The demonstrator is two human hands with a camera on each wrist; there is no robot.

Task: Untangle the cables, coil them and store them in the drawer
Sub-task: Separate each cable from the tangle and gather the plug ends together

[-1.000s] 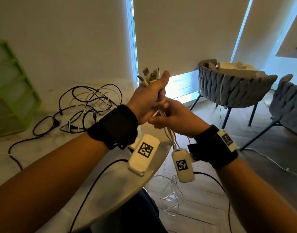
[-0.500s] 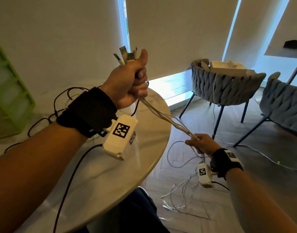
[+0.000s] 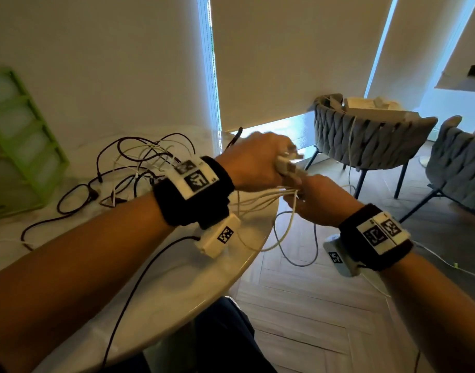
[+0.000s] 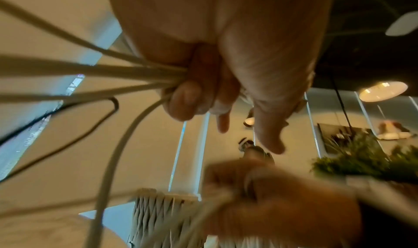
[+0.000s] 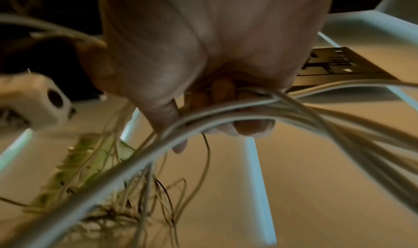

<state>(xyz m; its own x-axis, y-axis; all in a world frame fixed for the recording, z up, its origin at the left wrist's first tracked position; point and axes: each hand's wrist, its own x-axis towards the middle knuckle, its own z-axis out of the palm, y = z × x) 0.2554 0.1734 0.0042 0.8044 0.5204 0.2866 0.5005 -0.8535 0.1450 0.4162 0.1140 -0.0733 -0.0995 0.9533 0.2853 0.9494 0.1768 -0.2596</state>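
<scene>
Both hands hold one bundle of white cables just past the round table's far edge. My left hand grips the plug ends; in the left wrist view its curled fingers clamp several white strands. My right hand, right beside and slightly below it, grips the same bundle. Slack loops hang from the hands beside the table edge. A tangle of black and white cables lies on the table behind my left wrist. The green drawer unit stands at the far left.
The round marble table fills the lower left, with a black lead trailing across it. Two grey woven chairs stand on the wooden floor to the right, one loaded with boxes. A thin white cable lies on the floor.
My left hand has come down from its raised position to table height. My right hand has risen from low on the right to meet it, so the stretched bundle now hangs in loops.
</scene>
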